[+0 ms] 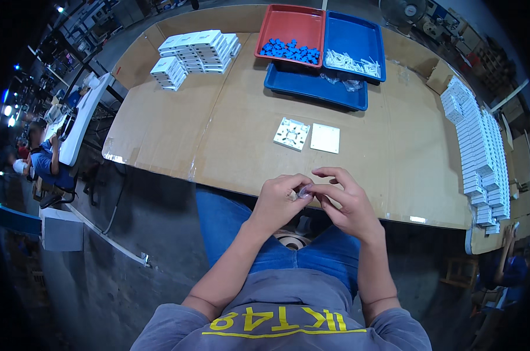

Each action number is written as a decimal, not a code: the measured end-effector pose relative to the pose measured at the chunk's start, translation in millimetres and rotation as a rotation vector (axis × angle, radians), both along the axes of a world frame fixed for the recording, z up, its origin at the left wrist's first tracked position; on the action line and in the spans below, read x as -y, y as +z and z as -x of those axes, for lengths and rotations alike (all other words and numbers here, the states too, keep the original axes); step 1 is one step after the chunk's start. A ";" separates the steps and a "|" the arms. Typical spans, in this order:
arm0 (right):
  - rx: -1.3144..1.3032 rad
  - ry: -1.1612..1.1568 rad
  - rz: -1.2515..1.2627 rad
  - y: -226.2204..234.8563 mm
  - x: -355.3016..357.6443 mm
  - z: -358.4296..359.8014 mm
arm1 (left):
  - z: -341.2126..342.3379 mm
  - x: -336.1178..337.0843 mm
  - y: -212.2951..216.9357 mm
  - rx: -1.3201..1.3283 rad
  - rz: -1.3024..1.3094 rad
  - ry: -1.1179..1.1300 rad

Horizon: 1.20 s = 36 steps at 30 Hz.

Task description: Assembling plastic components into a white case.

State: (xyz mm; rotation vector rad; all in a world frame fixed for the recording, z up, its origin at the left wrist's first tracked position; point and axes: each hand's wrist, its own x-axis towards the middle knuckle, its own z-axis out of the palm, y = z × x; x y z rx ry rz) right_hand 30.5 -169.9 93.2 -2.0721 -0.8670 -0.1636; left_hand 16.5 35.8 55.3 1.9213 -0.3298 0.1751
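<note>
Both hands meet just off the near edge of the cardboard-covered surface (235,123), above the person's lap in blue jeans. The left hand (276,202) is curled, its thumb and forefinger pressed onto a small clear roundish piece (303,191), while the right hand (345,202) comes in from the other side with its forefinger and thumb closed on the same piece and the other fingers (329,172) arched loosely above it. Held this way, between two pinches and close to the body, the piece sits where both thumbs can work on it; what exactly it is I cannot tell, since it is tiny and mostly covered.

Just beyond the hands, on the surface, lie a white square plastic base with a moulded inner frame (292,134) and a plain white square cover plate (325,138), side by side and nearly touching, set within easy reach of either hand.

Farther back stand a red plastic tray (288,23) with a heap of small blue parts (290,50) and a blue plastic tray (358,35) with a scatter of thin white parts (352,63); both rest on a second blue tray (314,89), keeping loose parts sorted by kind.

Stacks of small white boxes (197,50) fill the far left corner, and a long row of stacked white plates (478,149) runs down the right edge, out of the working area.
</note>
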 end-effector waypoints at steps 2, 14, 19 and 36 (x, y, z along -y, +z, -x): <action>0.006 0.022 0.058 7.8 6.3 -3.0 | -0.9 -5.1 7.8 -0.005 -0.041 -0.065; -0.265 0.084 -0.066 -4.1 18.2 -15.3 | 5.4 -9.5 -3.8 -0.534 0.325 -0.445; -0.322 0.121 -0.125 -12.2 14.3 -14.1 | 3.9 -2.8 -8.0 -0.547 0.438 -0.403; -0.419 0.117 -0.091 -9.2 21.4 -17.6 | 0.1 -8.5 -29.1 -0.746 0.533 -0.317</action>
